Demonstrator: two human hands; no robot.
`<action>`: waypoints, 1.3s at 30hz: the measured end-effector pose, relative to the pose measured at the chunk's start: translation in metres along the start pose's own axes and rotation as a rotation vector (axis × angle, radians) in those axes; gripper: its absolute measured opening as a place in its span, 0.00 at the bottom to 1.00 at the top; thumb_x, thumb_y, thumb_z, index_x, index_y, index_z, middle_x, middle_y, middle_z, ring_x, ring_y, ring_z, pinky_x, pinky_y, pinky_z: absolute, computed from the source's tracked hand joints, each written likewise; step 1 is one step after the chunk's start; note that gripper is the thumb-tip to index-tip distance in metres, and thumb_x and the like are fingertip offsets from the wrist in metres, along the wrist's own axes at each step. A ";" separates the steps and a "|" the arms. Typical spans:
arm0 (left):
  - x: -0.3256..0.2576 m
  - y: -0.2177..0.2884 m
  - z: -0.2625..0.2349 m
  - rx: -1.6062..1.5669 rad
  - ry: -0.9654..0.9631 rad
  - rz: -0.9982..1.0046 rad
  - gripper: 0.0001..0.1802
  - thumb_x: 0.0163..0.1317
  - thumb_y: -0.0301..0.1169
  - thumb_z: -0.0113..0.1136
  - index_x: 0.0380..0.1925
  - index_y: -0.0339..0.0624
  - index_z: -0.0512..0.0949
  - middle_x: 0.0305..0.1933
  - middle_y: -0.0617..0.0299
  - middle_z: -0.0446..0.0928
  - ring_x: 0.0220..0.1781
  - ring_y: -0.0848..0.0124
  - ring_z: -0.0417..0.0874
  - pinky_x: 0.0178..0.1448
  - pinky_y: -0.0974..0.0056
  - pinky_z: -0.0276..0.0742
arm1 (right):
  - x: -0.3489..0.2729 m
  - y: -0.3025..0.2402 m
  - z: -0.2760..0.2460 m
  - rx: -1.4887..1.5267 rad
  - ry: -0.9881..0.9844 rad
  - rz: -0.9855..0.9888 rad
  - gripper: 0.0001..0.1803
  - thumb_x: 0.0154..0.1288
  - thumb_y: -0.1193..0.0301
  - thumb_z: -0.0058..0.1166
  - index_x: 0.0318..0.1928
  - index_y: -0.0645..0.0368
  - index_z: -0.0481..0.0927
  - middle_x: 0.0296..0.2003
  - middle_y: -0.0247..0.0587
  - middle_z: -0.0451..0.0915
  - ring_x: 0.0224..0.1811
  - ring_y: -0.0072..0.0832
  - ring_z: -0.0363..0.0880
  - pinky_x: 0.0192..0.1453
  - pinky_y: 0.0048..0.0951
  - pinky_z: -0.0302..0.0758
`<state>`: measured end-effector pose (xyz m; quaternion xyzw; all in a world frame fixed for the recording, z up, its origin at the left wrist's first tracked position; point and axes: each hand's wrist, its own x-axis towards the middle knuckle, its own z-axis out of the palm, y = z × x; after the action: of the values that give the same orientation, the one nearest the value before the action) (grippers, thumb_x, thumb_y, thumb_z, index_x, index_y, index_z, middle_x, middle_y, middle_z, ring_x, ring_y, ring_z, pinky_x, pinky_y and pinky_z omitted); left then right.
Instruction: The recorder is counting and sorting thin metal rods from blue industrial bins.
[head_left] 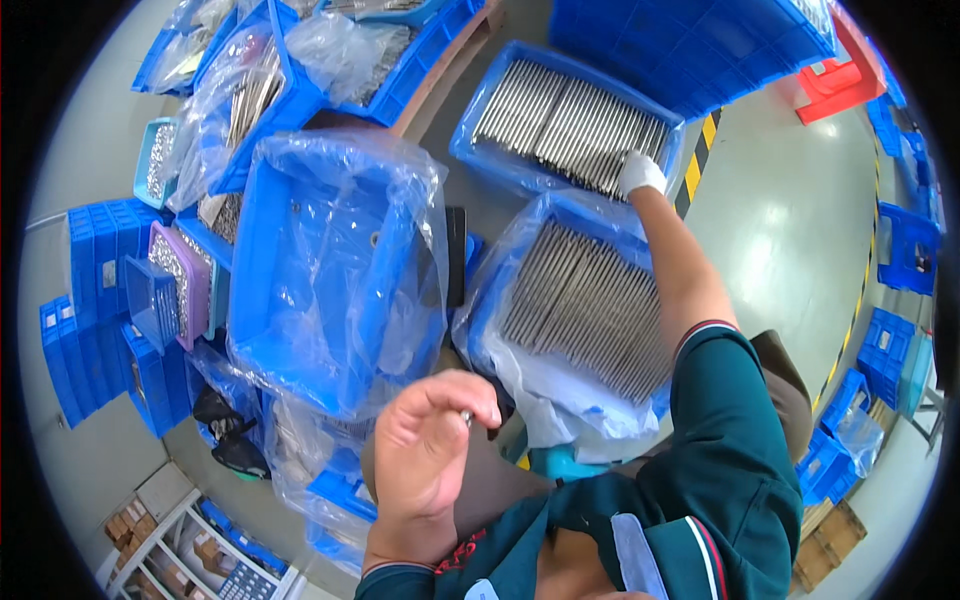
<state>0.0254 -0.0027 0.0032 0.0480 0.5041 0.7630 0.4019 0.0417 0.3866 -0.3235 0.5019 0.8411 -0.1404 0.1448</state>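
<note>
My bare left hand is raised beside the lined blue crate. Its thumb and forefinger are pinched on a small shiny metal piece, whose full shape is hidden. My right hand, in a white glove, reaches to the right end of the far blue crate. It touches or nearly touches the metal rods lying in rows there; the fingertips are hidden. Closer to me, a second blue crate lined with plastic holds more metal rods, duller in look.
A large blue crate lined with clear plastic stands left of the rods. Further left are bagged crates, a purple bin of small metal parts and stacked blue crates. A tall blue crate wall and a red crate stand far right.
</note>
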 end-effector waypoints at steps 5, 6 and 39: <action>0.003 0.003 0.004 0.007 -0.026 0.051 0.15 0.61 0.38 0.57 0.33 0.34 0.73 0.31 0.55 0.73 0.35 0.67 0.70 0.40 0.63 0.65 | 0.002 0.021 -0.030 -0.020 0.037 -0.210 0.21 0.59 0.59 0.42 0.48 0.57 0.74 0.48 0.56 0.76 0.51 0.50 0.75 0.55 0.44 0.71; 0.001 0.006 0.001 -0.001 -0.022 0.048 0.15 0.62 0.37 0.56 0.34 0.34 0.73 0.32 0.55 0.72 0.36 0.67 0.70 0.41 0.63 0.65 | -0.006 0.013 -0.039 0.009 0.041 -0.223 0.22 0.59 0.58 0.42 0.49 0.57 0.74 0.47 0.57 0.76 0.50 0.50 0.74 0.55 0.45 0.71; -0.012 0.005 -0.038 -0.289 0.080 0.090 0.09 0.56 0.33 0.64 0.31 0.39 0.80 0.29 0.62 0.79 0.29 0.78 0.75 0.36 0.75 0.68 | -0.237 -0.090 0.088 0.307 -0.121 0.310 0.20 0.50 0.63 0.55 0.41 0.63 0.81 0.44 0.52 0.79 0.51 0.39 0.77 0.53 0.32 0.75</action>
<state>0.0122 -0.0393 -0.0076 -0.0185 0.4020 0.8461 0.3496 0.0787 0.1212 -0.3047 0.6318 0.7126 -0.2728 0.1366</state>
